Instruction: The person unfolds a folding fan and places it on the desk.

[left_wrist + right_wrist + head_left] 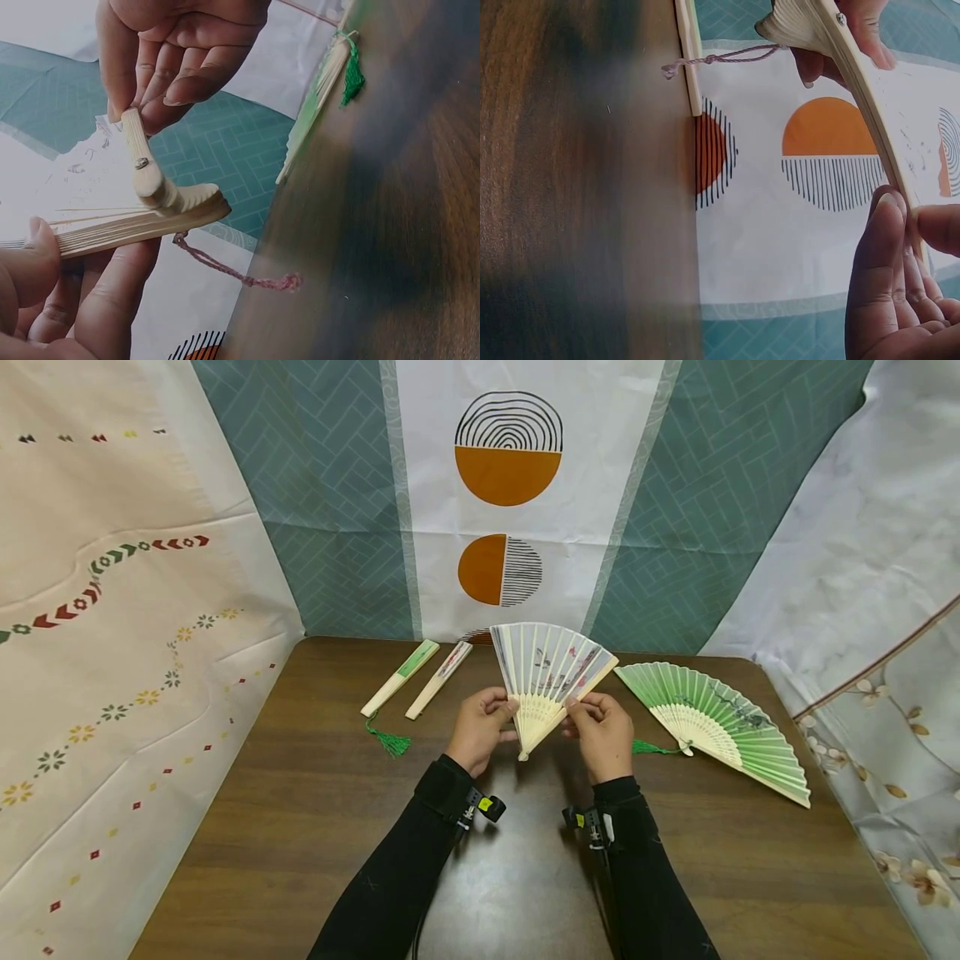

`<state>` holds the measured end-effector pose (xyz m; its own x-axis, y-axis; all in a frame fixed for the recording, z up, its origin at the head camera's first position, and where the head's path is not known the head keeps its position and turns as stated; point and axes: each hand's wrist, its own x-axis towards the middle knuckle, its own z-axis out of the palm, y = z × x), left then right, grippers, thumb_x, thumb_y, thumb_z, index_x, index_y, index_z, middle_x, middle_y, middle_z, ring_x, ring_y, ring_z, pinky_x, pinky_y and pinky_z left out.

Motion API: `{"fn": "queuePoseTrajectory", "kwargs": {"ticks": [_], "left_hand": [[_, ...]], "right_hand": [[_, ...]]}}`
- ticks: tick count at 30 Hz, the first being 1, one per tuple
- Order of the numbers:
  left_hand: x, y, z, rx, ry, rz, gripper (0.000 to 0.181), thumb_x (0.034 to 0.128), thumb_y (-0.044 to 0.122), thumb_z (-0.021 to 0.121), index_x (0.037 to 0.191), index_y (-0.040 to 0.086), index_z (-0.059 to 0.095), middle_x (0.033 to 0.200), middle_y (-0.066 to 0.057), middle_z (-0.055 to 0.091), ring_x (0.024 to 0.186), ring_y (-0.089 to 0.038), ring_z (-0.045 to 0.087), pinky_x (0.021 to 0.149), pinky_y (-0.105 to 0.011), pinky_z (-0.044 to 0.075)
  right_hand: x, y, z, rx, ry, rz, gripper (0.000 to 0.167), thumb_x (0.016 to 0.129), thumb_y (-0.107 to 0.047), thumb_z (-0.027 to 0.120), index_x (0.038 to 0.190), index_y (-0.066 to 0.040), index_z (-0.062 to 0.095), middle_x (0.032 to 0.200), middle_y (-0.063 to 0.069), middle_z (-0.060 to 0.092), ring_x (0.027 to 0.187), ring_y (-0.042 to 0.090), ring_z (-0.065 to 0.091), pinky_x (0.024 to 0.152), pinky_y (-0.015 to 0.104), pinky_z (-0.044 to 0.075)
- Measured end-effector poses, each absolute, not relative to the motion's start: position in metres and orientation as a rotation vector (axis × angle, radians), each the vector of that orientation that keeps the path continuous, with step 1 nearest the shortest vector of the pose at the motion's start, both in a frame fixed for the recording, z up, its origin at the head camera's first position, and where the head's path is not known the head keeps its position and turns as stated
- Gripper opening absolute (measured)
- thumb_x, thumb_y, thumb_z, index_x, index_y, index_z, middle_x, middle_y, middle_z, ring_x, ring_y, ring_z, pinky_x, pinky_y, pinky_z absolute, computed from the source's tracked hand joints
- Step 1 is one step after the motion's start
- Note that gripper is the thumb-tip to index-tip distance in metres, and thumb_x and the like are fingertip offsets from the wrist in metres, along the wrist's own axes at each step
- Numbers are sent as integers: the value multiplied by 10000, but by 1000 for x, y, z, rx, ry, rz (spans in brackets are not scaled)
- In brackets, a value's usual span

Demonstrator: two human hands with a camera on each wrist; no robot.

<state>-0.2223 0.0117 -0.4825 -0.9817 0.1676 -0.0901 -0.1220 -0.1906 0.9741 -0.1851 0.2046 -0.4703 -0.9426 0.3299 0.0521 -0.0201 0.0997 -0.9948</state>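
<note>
A white folding fan (542, 672) with pale ribs and a small dark and pink print is spread above the table, its pivot end toward me. My left hand (483, 727) pinches the left outer rib between thumb and fingers. On the opposite side, the right hand (600, 735) pinches the right outer rib. In the left wrist view, the ribs (105, 238) lie stacked at the left hand, and a short pinkish cord (251, 280) hangs from the pivot end. The right wrist view has the right thumb (941, 229) against the outer rib.
An open green fan (720, 714) with a green tassel lies at the right. At the back left lie two folded fans: a green one (400, 678) with a tassel (392, 743), and a white one (439, 681). Patterned cloths hang behind the brown table (300, 827).
</note>
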Motion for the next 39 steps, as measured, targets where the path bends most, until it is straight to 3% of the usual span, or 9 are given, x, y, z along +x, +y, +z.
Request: {"fn": "queuePoseTrajectory", "kwargs": {"ticks": [9,15,24,39], "left_hand": [[-224,11,-485,8,1814,2359,157,1152,-10,622,1263,-104,679,1019,-7,707,976,-130,686,745,-282,717],[-225,12,-483,-17,1785,2413,123,1153,-7,620,1220,-88,684,1013,1,709,987,-127,691,738,-283,717],[-225,13,-483,-63,1706,2519,114,1157,-1,616,1197,-70,698,1001,10,743,966,-135,714,683,-250,697],[-226,13,-484,-94,1623,2608,102,1159,-6,606,1161,-54,696,959,10,694,931,-105,698,674,-239,696]], "right_hand": [[-186,204,-470,-325,-2042,1956,208,1130,-137,731,1201,53,684,844,-43,747,722,75,754,701,239,693],[-185,205,-468,-333,-1996,1980,196,1132,-112,722,1214,59,673,859,-117,744,808,140,789,703,237,692],[-184,205,-466,-339,-1961,2005,198,1137,-124,715,1179,58,653,825,-83,748,739,45,756,692,233,690],[-186,206,-468,-328,-1932,2026,181,1146,-113,696,1183,62,667,807,-113,742,757,78,776,704,240,695]]}}
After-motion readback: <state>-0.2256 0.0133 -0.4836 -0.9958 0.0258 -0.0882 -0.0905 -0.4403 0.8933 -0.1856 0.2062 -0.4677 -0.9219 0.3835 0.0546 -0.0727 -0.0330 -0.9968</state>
